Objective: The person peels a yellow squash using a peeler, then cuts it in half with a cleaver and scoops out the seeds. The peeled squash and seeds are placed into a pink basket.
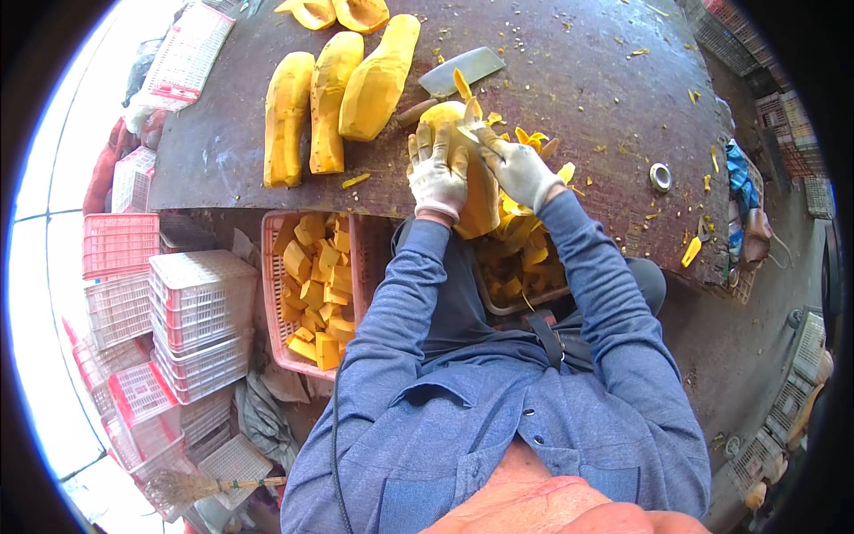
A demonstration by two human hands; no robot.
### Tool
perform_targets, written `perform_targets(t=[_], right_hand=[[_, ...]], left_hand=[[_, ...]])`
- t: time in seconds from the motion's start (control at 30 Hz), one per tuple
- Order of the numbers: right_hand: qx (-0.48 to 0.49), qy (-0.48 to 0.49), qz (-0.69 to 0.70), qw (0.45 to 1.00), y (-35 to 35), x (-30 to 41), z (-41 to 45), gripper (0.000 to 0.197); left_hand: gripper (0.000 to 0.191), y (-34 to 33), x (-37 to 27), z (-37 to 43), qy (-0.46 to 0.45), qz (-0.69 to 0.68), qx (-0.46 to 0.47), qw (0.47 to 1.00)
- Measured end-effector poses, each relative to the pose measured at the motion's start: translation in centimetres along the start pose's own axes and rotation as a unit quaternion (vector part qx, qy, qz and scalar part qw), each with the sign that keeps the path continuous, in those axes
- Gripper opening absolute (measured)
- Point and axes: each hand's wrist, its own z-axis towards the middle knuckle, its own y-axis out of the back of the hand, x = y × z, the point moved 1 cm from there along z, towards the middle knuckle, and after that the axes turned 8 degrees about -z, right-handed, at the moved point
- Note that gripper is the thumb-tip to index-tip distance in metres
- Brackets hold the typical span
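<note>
A yellow-orange squash (478,193), largely pared, extends from the table over its front edge toward my lap. My left hand (437,170), in a whitish work glove, grips its left side with the fingers laid along it. In the matching glove, my right hand (519,163) holds a small metal peeling blade (470,128) against the squash's upper right side; its handle is mostly hidden. Curled peelings (532,139) lie just beyond that hand. Behind the squash rests a cleaver (462,72) with a wooden handle. Several peeled squashes (380,80) lie to the left.
Left of my legs stands a pink plastic crate (270,294) of squash chunks (325,280). Another container (517,308) with peelings is between my knees. Stacked crates (203,300) fill the left side. A metal ring (660,177) and a yellow-handled tool (692,251) lie on the table (600,133).
</note>
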Motion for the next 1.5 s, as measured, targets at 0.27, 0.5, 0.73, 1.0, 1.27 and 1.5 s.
perform_targets(t=[0.27, 0.5, 0.73, 1.0, 1.27, 1.5], right_hand=[[-0.081, -0.022, 0.037, 0.996, -2.2, -0.5, -4.1, 0.042], [-0.122, -0.037, 0.062, 0.99, -4.0, 0.1, -7.5, 0.046], [-0.137, -0.067, 0.058, 0.987, -5.2, 0.7, -9.7, 0.051], [-0.101, -0.094, 0.043, 0.99, -10.1, 0.9, -17.9, 0.054], [-0.065, -0.048, 0.159, 0.984, -8.7, 0.0, -22.3, 0.049], [-0.061, -0.02, 0.165, 0.984, 0.9, -1.6, -7.2, 0.037]], left_hand=[[0.052, -0.7, -0.6, -0.1, -0.018, 0.018, 0.009, 1.0], [0.053, -1.1, 0.3, -0.1, -0.012, -0.007, 0.031, 0.999], [0.046, -0.7, -1.2, -0.3, -0.018, 0.01, 0.055, 0.998], [0.045, -1.1, -0.2, 0.0, -0.029, -0.025, 0.029, 0.999], [0.046, -1.8, 0.1, 0.9, 0.001, -0.084, 0.033, 0.996], [0.046, -1.5, 0.1, -0.3, -0.034, -0.063, 0.009, 0.997]])
